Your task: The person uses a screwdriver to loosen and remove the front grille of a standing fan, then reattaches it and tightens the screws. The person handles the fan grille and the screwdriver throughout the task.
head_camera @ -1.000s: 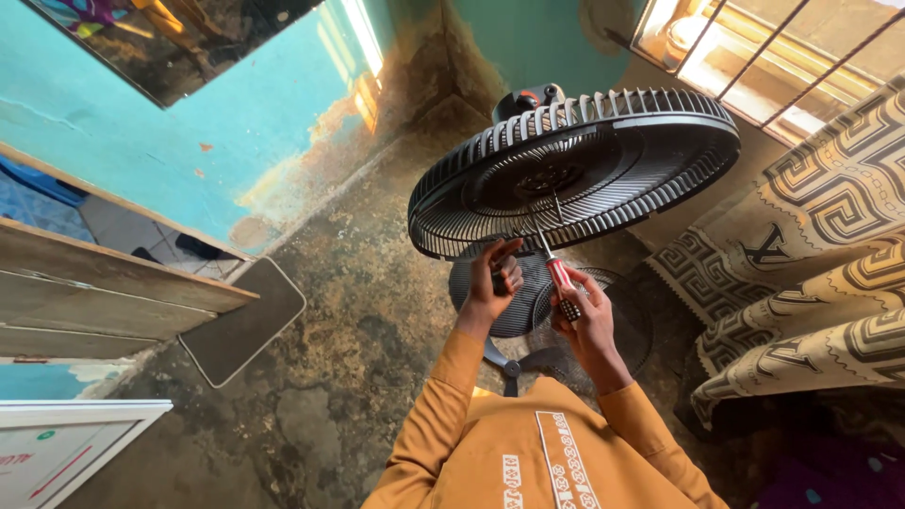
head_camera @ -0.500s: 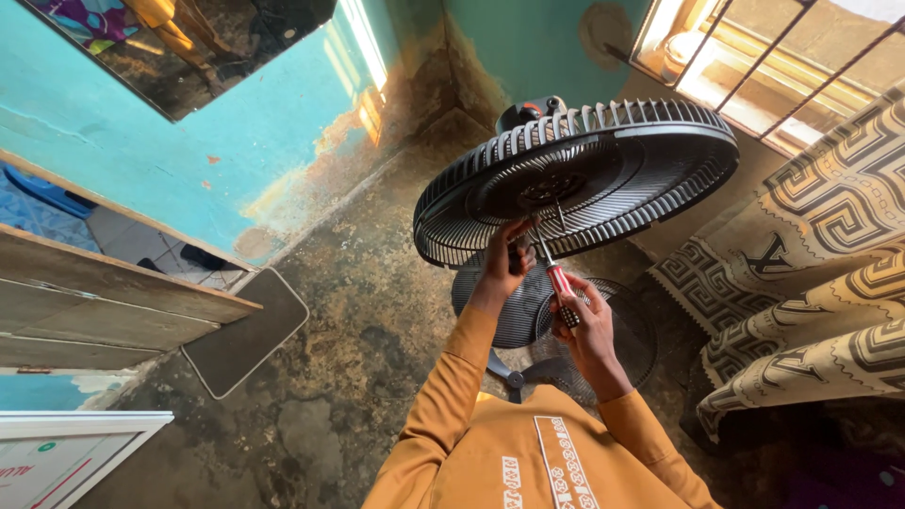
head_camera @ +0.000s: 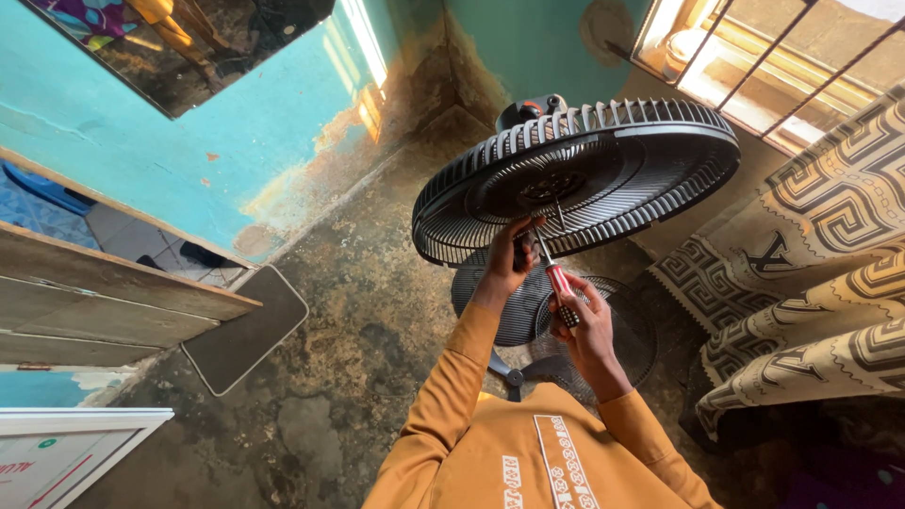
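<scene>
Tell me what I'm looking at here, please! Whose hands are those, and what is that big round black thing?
The picture comes from a camera worn on a person's head, looking down, so the two arms in orange sleeves are that person's own. The big round black thing is the fan cage, the slatted guard of a standing fan, tilted toward the camera. The left hand grips the lower edge of the cage. The right hand holds a screwdriver with a red handle, its metal tip pointing up at the middle of the cage. Below, on the rough concrete floor, lie another round grille and a fan blade. A dark mat lies to the left, and patterned curtains hang on the right.
</scene>
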